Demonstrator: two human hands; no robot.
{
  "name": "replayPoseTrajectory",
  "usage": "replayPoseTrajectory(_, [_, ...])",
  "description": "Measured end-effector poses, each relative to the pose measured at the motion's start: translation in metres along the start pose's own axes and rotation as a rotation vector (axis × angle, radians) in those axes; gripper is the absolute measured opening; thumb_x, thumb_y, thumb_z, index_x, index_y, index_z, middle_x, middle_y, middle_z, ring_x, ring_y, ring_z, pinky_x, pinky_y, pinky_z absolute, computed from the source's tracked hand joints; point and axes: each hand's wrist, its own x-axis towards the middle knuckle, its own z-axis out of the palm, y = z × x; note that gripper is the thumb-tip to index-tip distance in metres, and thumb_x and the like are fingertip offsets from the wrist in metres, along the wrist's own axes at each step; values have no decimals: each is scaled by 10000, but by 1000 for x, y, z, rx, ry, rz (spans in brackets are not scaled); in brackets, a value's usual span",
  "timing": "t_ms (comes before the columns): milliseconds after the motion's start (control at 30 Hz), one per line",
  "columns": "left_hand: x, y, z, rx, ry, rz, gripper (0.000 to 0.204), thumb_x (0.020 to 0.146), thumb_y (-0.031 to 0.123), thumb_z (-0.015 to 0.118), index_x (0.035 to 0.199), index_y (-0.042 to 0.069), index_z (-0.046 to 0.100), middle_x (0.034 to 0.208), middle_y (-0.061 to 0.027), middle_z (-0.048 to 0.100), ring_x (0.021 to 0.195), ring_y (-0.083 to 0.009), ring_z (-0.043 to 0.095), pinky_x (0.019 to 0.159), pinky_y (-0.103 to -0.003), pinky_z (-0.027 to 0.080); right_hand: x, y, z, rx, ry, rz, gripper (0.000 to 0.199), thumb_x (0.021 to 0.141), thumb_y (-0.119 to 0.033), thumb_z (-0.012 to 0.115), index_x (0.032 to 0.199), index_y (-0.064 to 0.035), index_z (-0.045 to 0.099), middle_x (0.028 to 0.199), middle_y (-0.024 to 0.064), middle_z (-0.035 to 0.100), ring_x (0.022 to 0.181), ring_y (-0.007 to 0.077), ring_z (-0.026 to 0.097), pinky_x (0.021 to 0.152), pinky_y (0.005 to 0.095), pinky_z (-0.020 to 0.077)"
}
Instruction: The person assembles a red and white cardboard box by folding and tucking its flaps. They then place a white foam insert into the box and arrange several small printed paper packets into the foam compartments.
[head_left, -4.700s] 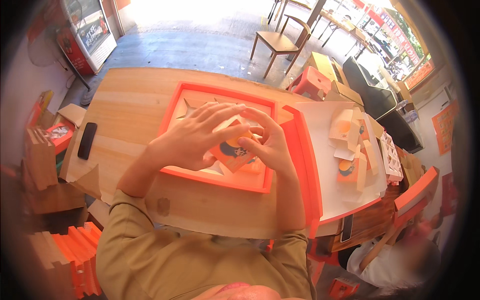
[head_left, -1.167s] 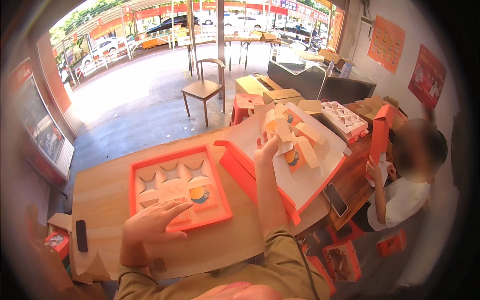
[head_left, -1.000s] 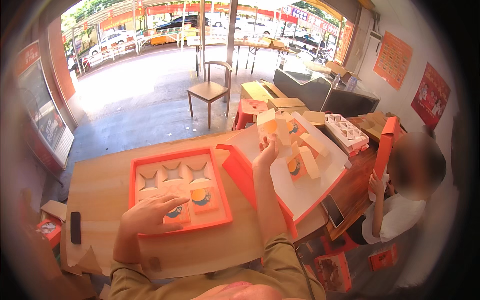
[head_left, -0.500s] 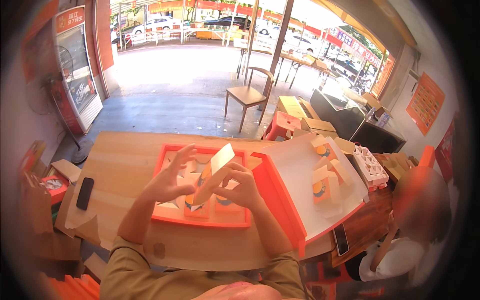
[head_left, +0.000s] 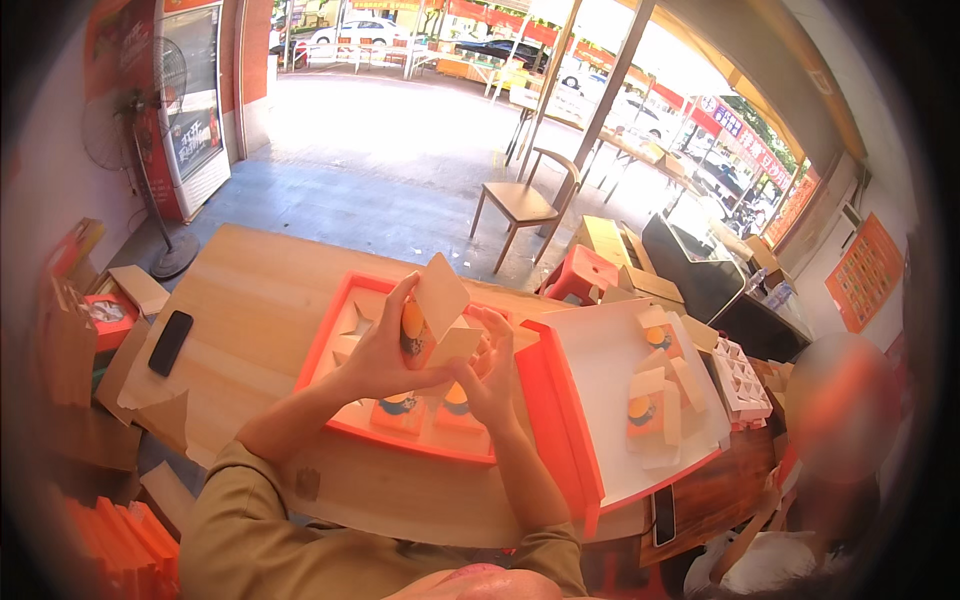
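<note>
My left hand [head_left: 378, 358] is closed around a small orange carton [head_left: 416, 338] with a dark and yellow print, its cream lid flap standing up. Close against the carton's right side is my right hand [head_left: 490, 372], fingers apart and curved, its thumb near the lower edge; exact contact cannot be made out. Below both hands lies a shallow red gift box [head_left: 395, 447] with a divided insert. Two similar small cartons sit in its near compartments: one on the left [head_left: 397, 414], another on the right [head_left: 458, 410]. My hands and the carton hide part of the insert.
To the right, the red gift-box lid [head_left: 560, 420] with white inside holds several small cartons [head_left: 650, 412]. A black phone [head_left: 170, 343] lies on the wooden table [head_left: 250, 300] at left; another phone [head_left: 664, 514] is at right. A person [head_left: 840, 430] is at far right.
The left hand has closed on the carton, which the right hand gripped before. The right hand's fingers have spread apart at its right side. The whole view has shifted and tilted.
</note>
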Motion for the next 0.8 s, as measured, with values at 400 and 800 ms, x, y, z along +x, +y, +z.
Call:
replayPoseTrajectory(400, [0,-12,0,263,-149,-7,1217,907,412,847,1746,36,49,1629,-271,424,1516,-427,446,1205,-521,410,-10,50,-36,80,-182,307,861,1041,-374,640,1721,-67,211,1620,141,462,1484,274,483,1211,467,420])
replayPoseTrajectory(800, [-5,-41,12,114,113,200,929,1043,306,682,1702,-46,129,1603,-319,459,1450,-498,483,1194,-580,402,2,20,-13,-55,57,193,777,946,23,723,1596,-53,303,1545,160,492,1404,259,566,1120,441,544])
